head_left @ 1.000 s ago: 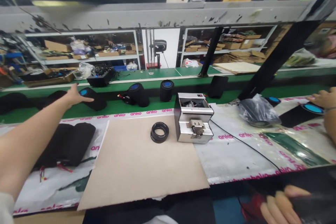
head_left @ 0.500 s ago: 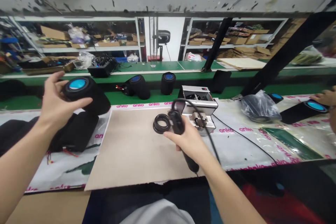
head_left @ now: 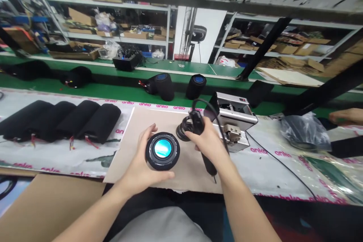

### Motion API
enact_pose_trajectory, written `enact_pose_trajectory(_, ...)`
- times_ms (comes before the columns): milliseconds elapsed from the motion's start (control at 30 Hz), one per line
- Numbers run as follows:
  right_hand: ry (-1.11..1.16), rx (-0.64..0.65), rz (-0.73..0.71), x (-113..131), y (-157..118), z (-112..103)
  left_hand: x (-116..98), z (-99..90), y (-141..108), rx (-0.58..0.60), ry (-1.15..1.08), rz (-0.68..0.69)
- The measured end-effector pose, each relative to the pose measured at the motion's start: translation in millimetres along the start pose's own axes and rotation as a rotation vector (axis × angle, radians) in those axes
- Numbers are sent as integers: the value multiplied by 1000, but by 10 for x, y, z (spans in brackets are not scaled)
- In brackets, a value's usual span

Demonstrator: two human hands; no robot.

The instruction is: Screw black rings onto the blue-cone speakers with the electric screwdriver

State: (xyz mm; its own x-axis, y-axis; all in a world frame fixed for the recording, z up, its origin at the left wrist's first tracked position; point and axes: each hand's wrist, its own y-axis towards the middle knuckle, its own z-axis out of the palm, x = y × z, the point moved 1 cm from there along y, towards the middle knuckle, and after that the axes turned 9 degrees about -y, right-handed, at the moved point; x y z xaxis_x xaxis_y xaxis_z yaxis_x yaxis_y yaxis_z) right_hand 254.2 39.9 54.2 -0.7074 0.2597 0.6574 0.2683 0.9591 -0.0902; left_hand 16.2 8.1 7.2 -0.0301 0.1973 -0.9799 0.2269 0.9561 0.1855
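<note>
A round black fabric-covered speaker [head_left: 163, 151] with a shiny blue disc on its upper end is over the cardboard sheet [head_left: 124, 159]. My left hand [head_left: 141, 166] holds its side, fingers behind and thumb in front. The black tool, which looks like an electric screwdriver [head_left: 209, 164], is gripped in my right hand [head_left: 208, 140], its cord looping over from the top. Beside my right fingers lie black rings [head_left: 183, 130], partly hidden by the hand and the tool.
A silver metal machine [head_left: 235, 117] stands right of the sheet. Several black speaker bodies [head_left: 96, 123] with wires lie on the left. Two speakers [head_left: 196, 86] stand behind on the green surface. A plastic-wrapped part [head_left: 304, 132] and another person's hand [head_left: 347, 115] are at the right.
My left hand has brought the speaker from the left over to the cardboard sheet, in front of me. My right hand keeps its grip on the screwdriver near the rings. The view has shifted.
</note>
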Motion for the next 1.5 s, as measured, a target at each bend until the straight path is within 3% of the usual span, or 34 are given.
enact_pose_trajectory(167, 246, 69, 0, 201, -498, -400, -172, -303, 165, 367, 55, -15)
enact_pose_trajectory(267, 324, 102, 20, 270, -730, -468, -213, -419, 272, 531, 51, -42)
enact_pose_trajectory(400, 325, 121, 31, 238, -867, -473, -274, -421, 350, 700, -12, -103)
enact_pose_trajectory(533, 252, 117, 44, 136, -909, -486, -287, -282, 325, 670, -57, -63)
enact_pose_trajectory(700, 326, 142, -82, 79, -998, -481, -161, 0, 261, 529, -81, 194)
enact_pose_trajectory(800, 335, 116, -34, 60, -1080, -519, -125, 102, 272, 484, -44, 285)
enact_pose_trajectory(967, 282, 107, 20, -20, -1098, -647, -166, 126, 315, 486, 12, 241)
enact_pose_trajectory(1233, 206, 90, 41, 35, -772, -609, -163, 151, 277, 444, -4, 249)
enact_pose_trajectory(1500, -120, 118, -242, 155, -526, -632, -128, 140, 198, 426, -83, 116)
